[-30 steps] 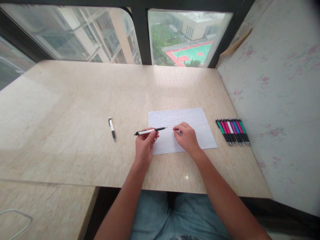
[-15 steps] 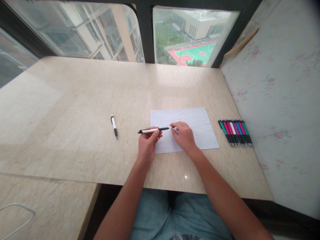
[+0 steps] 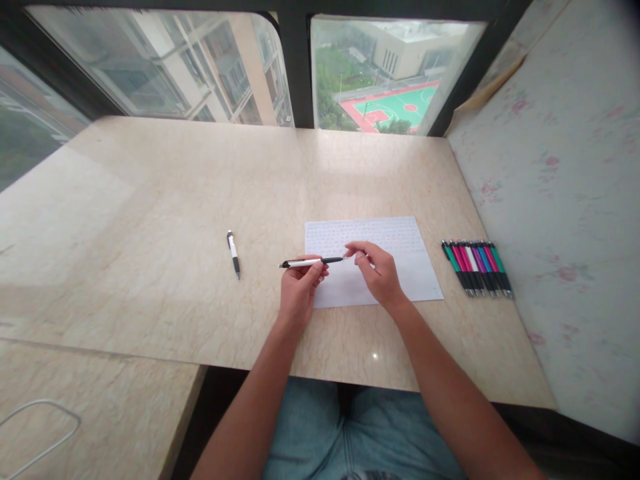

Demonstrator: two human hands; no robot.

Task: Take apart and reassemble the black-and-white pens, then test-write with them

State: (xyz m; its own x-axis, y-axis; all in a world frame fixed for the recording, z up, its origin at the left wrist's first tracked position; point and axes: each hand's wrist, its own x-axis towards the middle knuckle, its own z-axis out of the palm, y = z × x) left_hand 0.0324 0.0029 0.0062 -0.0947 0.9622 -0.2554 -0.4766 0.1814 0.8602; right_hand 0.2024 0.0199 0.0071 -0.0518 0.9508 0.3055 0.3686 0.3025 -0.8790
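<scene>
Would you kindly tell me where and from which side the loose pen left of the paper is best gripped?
Pinch the loose pen across its white mid-barrel, coming from above. It lies flat on the table, pointing toward the person, so squeezing its left and right sides likely works best.

Left hand holding pen, paper beneath

Beige marble tabletop, as I see it: a written sheet of paper near the front edge, one black-and-white pen lying to its left, a row of coloured pens to its right.
</scene>
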